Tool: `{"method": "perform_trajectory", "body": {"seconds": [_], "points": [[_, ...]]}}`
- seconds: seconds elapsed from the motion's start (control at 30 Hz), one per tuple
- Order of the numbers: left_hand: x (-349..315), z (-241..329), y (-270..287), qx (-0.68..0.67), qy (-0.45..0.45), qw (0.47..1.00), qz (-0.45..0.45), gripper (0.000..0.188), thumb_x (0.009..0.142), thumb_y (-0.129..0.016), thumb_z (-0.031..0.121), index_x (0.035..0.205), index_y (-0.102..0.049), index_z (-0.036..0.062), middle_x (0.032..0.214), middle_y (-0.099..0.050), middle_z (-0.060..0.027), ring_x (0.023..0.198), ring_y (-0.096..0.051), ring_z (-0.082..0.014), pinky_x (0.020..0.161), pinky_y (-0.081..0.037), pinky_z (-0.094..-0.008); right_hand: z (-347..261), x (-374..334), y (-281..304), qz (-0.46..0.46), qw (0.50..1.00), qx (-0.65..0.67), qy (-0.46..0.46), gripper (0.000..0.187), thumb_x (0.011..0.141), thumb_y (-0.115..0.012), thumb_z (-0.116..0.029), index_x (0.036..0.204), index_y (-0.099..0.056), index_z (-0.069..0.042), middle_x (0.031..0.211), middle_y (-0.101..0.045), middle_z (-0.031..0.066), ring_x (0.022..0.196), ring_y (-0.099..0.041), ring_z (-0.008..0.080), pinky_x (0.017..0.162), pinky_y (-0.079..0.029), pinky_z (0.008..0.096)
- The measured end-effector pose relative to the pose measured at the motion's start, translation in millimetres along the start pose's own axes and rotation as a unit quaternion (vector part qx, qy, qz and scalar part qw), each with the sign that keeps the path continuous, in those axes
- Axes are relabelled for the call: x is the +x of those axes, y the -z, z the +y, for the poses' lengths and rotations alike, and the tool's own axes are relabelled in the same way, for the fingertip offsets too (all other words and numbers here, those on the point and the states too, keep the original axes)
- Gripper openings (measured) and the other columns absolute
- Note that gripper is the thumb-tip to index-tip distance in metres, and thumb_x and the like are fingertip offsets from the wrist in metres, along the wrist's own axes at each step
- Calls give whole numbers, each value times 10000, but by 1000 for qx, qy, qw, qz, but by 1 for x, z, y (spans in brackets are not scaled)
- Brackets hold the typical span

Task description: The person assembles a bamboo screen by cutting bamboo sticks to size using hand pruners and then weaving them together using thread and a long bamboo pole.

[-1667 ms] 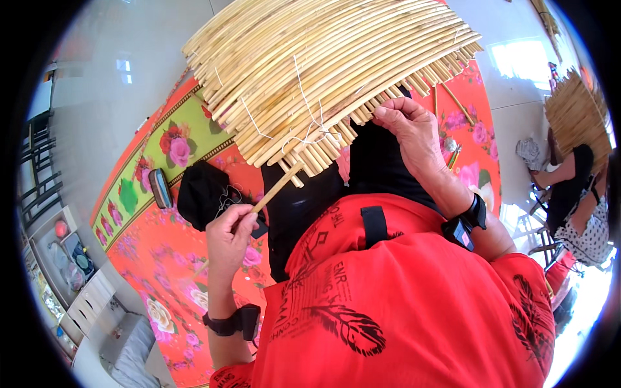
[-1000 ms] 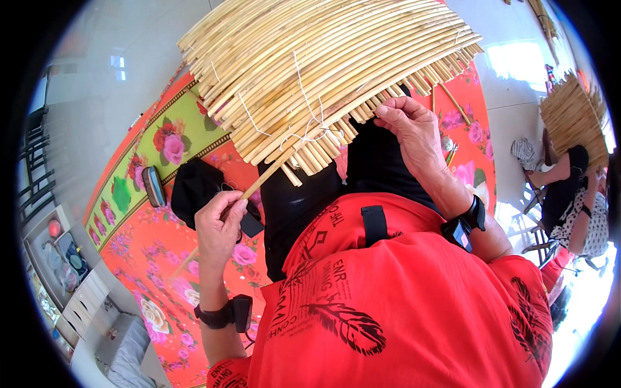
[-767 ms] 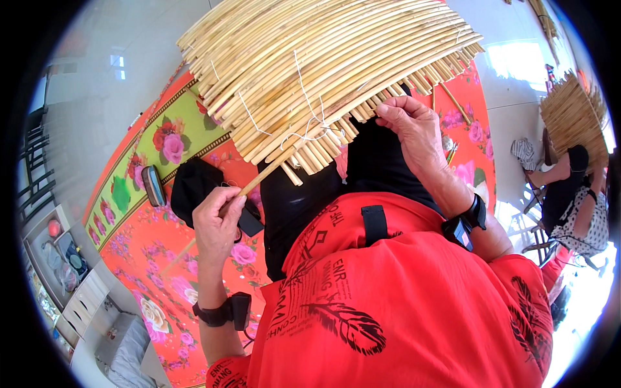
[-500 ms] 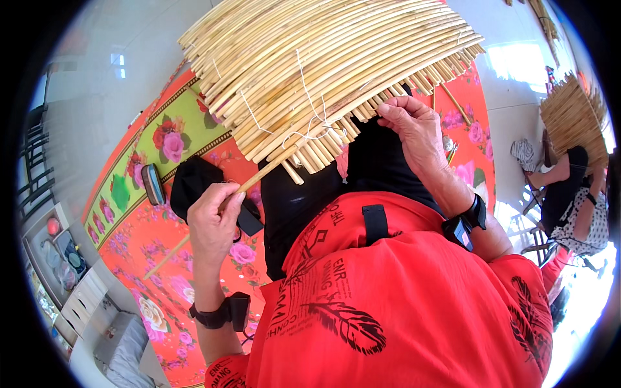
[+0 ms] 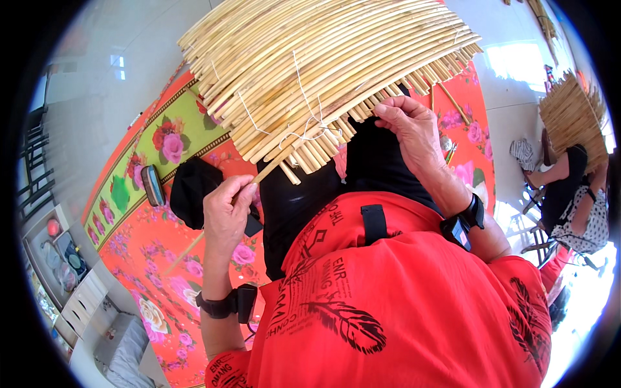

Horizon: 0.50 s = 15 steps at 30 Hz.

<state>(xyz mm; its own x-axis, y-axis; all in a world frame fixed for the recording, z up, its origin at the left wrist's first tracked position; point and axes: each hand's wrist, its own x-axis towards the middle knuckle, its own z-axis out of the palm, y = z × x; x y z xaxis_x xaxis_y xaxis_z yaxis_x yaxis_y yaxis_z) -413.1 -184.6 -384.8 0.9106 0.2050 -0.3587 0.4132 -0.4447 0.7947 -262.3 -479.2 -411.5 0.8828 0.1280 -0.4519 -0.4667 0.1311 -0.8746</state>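
Observation:
A mat of pale reed stalks [image 5: 336,58] tied with white string [image 5: 299,81] lies over my lap, its uneven stalk ends along the near edge. My left hand [image 5: 228,210] is closed in a pinch round one long reed stalk [image 5: 266,171]. The stalk's far part lies along the mat's near edge, and its tail sticks out below the hand over the cloth. My right hand [image 5: 414,129] pinches right at the mat's near edge, among the short stalk ends. What its fingertips hold is hidden. A loop of string crosses the mat between my hands.
Under me spreads a red floral cloth [image 5: 155,258] with a green band. A black cap [image 5: 191,187] and a pencil case [image 5: 152,185] lie on it to the left. Loose stalks [image 5: 457,103] lie at right. Another person sits far right beside a second reed mat [image 5: 569,116].
My left hand has moved slightly right and up toward the mat, and the stalk's tail has shifted the same way. My right hand and the mat have shifted barely leftward.

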Motion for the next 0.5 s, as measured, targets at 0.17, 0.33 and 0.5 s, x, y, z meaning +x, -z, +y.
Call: {"method": "perform_trajectory", "body": {"seconds": [0.17,0.33,0.5], "points": [[3,1,5,9,-7,1000,-18,183,933,-604,118,1020,-661,-33,688,-610,-34,540,-523,-59,500,-427,-210,-1,-1,-1,1,1000,-2,-2,102,856,-705,-98,888,-681,-4,823,-658,31,743,-611,106,698,-501,233],[5,4,10,9,12,999,-36,188,935,-613,133,1006,-665,-33,651,-593,-37,521,-513,-67,488,-414,-223,-2,-1,-1,0,1000,-4,0,99,857,-701,-97,886,-683,-4,827,-659,31,742,-609,105,698,-502,234],[5,2,10,-4,19,999,-48,203,943,-601,142,1019,-668,-34,648,-592,-32,522,-507,-62,489,-412,-219,0,0,-1,0,1000,-8,2,95,860,-696,-97,883,-683,-6,827,-659,31,740,-608,106,696,-500,234]]}}
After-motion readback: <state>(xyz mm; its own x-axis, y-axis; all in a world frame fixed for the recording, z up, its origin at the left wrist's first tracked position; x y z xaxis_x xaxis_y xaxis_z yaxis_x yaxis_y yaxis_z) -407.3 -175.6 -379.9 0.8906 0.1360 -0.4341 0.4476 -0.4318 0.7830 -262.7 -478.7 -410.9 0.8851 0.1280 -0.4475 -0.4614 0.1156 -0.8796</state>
